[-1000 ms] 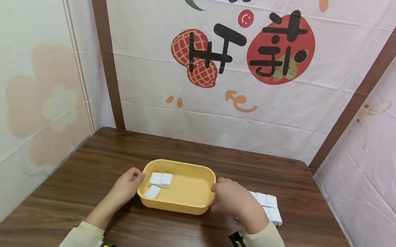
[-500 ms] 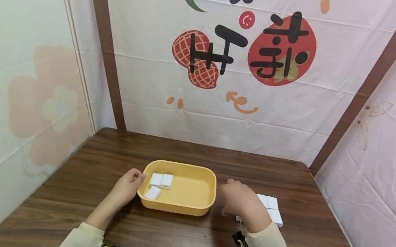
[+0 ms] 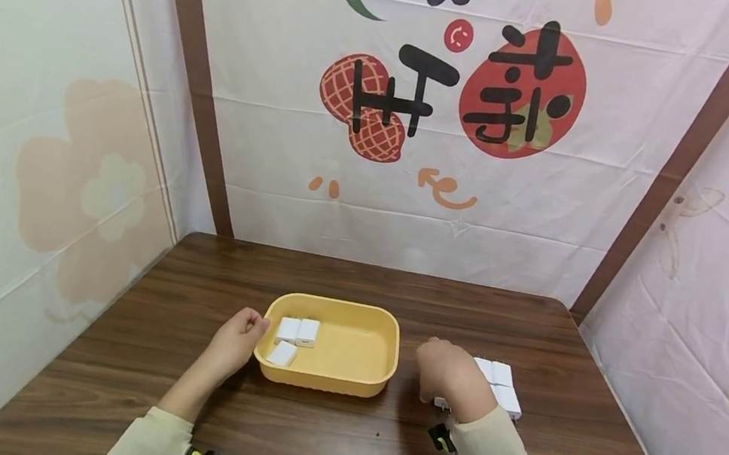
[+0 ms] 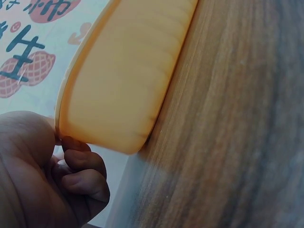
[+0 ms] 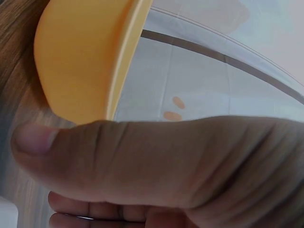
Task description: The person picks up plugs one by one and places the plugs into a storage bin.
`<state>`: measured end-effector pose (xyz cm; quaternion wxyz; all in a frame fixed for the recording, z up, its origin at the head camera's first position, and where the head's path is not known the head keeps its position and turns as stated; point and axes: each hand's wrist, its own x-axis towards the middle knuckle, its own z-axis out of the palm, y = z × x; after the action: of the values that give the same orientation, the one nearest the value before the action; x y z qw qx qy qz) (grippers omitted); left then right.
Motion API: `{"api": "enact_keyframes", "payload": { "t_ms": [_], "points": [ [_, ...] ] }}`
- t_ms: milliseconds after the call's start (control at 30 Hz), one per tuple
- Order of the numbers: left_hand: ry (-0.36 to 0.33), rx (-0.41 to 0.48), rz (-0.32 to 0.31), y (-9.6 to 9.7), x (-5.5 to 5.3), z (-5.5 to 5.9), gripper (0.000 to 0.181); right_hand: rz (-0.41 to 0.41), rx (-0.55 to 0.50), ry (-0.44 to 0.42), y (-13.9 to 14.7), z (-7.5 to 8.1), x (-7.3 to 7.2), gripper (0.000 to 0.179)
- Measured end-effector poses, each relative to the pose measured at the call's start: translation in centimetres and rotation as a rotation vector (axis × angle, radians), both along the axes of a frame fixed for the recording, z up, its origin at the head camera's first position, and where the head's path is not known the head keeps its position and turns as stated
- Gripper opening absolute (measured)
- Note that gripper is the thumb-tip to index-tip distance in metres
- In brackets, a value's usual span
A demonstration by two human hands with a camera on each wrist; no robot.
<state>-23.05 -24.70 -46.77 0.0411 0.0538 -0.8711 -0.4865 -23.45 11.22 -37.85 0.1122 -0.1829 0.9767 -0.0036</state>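
Chargers (image 3: 307,333) lie in and right of the tray (image 3: 321,383).

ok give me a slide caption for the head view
Left hand gripping a tray of three chargers, right hand near more chargers on a table.

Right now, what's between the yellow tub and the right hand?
Just a narrow, bare strip of brown table between the yellow tub and the right hand. The head view shows it.

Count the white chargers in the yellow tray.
3, all toward the left end of the tray: one charger, a second charger right beside it, and a third charger in front.
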Motion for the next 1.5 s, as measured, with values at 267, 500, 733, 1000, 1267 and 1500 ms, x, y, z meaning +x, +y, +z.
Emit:
{"api": "enact_keyframes", "payload": {
  "t_ms": [267,500,733,1000,1267,1500],
  "points": [
    [0.000,-0.010,0.001,-0.1,-0.2,-0.1,0.027,0.004,0.056,0.005,0.1,-0.7,-0.1,0.027],
    [-0.008,0.003,0.001,-0.1,0.0,-0.1,0.028,-0.006,0.075,0.010,-0.1,-1.1,0.1,0.030],
    [-0.013,0.001,-0.001,0.0,0.1,0.0,0.028,-0.024,0.077,0.020,0.0,-1.6,0.1,0.030],
    [-0.010,-0.011,0.004,0.0,-0.1,0.0,0.027,-0.034,0.115,0.064,0.1,-1.7,-0.3,0.025],
    [0.017,-0.002,0.001,-0.1,-0.1,-0.2,0.026,-0.077,0.129,0.059,0.3,-2.5,-0.9,0.022],
    [0.022,-0.001,-0.001,-0.1,-0.1,-0.3,0.026,-0.083,0.127,0.065,0.7,-2.7,-0.9,0.023]
  ]
}}
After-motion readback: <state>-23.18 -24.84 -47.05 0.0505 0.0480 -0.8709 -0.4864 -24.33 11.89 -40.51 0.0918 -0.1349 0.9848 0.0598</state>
